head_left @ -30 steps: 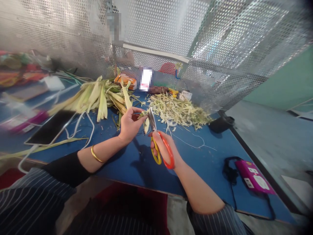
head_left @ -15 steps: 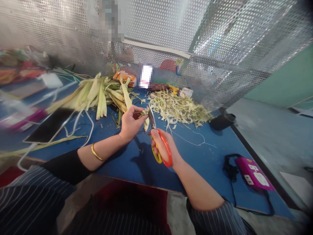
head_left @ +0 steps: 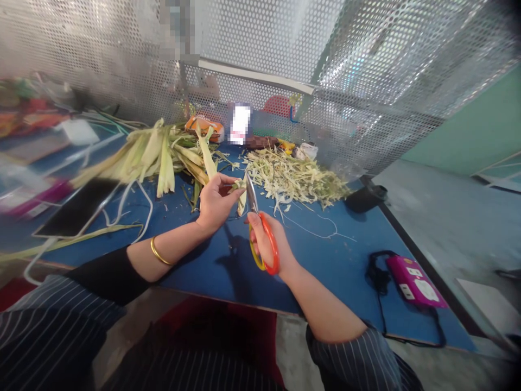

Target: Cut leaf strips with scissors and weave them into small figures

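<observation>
Between thumb and fingers, my left hand [head_left: 215, 203] pinches a small pale-green piece of corn husk [head_left: 241, 202]. Scissors [head_left: 270, 243] with red and yellow handles are in my right hand [head_left: 274, 247], fingers through the loops. Their metal blades point up beside the husk piece; I cannot tell whether they touch it. Beyond my left hand lies a bundle of long corn husks [head_left: 152, 157], one strip of it standing up just behind the fingers. A heap of husk clippings [head_left: 293, 176] spreads on the blue table [head_left: 195, 271] past the scissors.
A dark tablet or phone [head_left: 79, 206] with a white cable lies at left. A black cylinder [head_left: 366, 198] is near the right edge, with a magenta power strip [head_left: 417, 282] and black cord in front. Thin white thread [head_left: 325, 234] lies nearby. Perforated metal mesh [head_left: 260, 38] stands behind.
The whole view has shifted slightly, so things sit a little further left and up. The scissor blades look closer together, and both hands keep their holds.
</observation>
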`<state>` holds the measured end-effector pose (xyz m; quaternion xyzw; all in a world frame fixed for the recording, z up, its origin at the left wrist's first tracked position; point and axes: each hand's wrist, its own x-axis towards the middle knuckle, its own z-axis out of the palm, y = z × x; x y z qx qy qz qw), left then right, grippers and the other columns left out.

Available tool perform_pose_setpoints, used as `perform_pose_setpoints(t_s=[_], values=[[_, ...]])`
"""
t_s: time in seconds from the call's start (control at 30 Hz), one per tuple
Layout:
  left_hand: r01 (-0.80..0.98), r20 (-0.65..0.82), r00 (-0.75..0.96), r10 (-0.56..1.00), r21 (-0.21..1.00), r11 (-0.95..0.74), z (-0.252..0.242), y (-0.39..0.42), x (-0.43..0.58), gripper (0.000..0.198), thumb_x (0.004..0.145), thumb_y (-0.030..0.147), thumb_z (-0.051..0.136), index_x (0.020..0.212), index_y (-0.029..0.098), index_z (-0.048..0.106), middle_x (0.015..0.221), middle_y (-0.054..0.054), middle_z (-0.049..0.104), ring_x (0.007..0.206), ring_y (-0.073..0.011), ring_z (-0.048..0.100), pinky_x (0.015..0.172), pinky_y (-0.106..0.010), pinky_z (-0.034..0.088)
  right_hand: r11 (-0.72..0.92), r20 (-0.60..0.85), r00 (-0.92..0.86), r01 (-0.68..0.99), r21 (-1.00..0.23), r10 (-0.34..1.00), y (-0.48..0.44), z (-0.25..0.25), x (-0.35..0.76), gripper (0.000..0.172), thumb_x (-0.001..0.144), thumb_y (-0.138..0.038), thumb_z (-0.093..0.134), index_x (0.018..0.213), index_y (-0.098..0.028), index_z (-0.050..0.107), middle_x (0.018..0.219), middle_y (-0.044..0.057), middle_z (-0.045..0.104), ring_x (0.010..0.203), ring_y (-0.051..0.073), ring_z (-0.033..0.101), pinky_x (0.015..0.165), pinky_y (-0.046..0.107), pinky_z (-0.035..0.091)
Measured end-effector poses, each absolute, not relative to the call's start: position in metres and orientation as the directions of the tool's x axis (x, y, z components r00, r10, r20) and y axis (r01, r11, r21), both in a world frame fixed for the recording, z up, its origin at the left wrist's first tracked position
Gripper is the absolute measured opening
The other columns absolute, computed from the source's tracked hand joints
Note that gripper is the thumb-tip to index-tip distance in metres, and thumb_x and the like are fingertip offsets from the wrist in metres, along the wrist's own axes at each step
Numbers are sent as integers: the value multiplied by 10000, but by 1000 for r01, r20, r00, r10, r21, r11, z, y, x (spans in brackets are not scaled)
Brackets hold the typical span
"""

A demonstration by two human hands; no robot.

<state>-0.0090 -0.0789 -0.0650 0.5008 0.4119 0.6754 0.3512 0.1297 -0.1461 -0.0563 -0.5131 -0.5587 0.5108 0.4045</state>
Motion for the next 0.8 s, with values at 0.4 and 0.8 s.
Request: perform_pose_setpoints(t_s=[0.4,0.8], values=[[-488,21,-39,999,872,-37,-51,-73,-24,380,617,171,780,970,165,638,731,-7,684,666,-117,662,684,-254,529,87,238,109,724,-684,965,-122,-34,171,439,769,-642,519,887,-226,592,646,24,615,530,164,559,506,276,398],[-493,-83,41,996,865,93,-49,-78,-25,157,621,238,782,744,185,699,668,-14,624,515,-65,556,422,-167,413,305,130,-297,951,-46,946,-127,-46,155,317,826,-402,520,1073,-238,632,904,95,671,772,242,637,628,317,422]])
